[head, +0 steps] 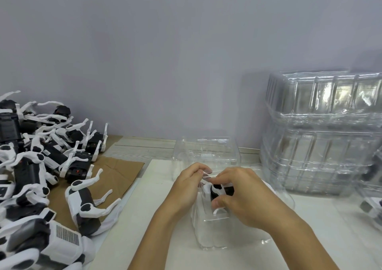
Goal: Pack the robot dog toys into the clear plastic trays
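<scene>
both hands are busy over a clear plastic tray [213,234] on the white table [144,218]. the right hand [246,195] curls round a black-and-white robot dog toy [220,190] sitting in the tray's top, thumb against its front. the left hand [186,189] pinches the thin clear tray edge just beside it. a heap of more toy dogs [41,166] lies at left on cardboard [115,174] (rather tangled), and stacked empty trays [322,133] stand at right.
</scene>
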Demonstrator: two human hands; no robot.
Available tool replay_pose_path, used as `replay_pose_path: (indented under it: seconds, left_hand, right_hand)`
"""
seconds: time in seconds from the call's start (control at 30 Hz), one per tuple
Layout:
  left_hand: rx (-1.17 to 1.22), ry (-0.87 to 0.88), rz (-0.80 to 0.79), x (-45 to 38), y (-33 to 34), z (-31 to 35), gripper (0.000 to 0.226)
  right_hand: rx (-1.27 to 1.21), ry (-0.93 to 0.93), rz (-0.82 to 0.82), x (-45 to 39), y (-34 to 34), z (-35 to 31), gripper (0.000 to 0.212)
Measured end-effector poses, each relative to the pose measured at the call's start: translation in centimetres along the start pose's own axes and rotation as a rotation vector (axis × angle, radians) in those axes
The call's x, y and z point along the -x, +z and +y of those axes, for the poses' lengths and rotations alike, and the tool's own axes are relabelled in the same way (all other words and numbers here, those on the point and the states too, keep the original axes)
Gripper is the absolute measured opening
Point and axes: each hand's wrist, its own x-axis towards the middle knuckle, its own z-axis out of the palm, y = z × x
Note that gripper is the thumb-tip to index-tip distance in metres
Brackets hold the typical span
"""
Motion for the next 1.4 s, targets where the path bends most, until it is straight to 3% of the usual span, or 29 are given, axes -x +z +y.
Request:
replay_pose_path:
  seconds: [0.17, 0.33, 0.4, 0.73, 1.03, 1.17, 1.4]
  left_hand:
    - [-0.012, 0.003, -0.004, 0.0, 0.0, 0.1, 0.031]
    - [0.005, 0.005, -0.016, -0.1, -0.1, 0.1, 0.031]
    - [0.006, 0.007, -0.014, -0.1, -0.1, 0.0, 0.032]
    - [-0.005, 0.004, -0.009, 0.0, -0.1, 0.0, 0.033]
    - [-0.053, -0.067, -0.063, 0.1, -0.2, 1.1, 0.016]
    - [-0.204, -0.077, -0.056, 0.1, 0.0, 1.4, 0.030]
    - [-0.236, -0.102, -0.023, 0.2, 0.1, 1.8, 0.031]
  right_hand:
    - [-0.056, -0.023, -0.018, 0.3, -0.5, 0.3, 0.031]
    - [-0.107, 0.102, 0.229, 0.5, -3.1, 2.6, 0.013]
    - [-0.062, 0.184, 0.253, 0.8, -4.1, 3.9, 0.008]
    - [-0.118, 0.367, 0.318, 0.6, -3.1, 4.5, 0.017]
    - [-0.112, 0.326, 0.300, 0.7, -3.1, 4.4, 0.018]
    - [-0.090, 0.291, 0.205, 1.0, -4.0, 4.6, 0.015]
    - [-0.082, 0.267, 0.155, 1.1, -4.3, 4.7, 0.021]
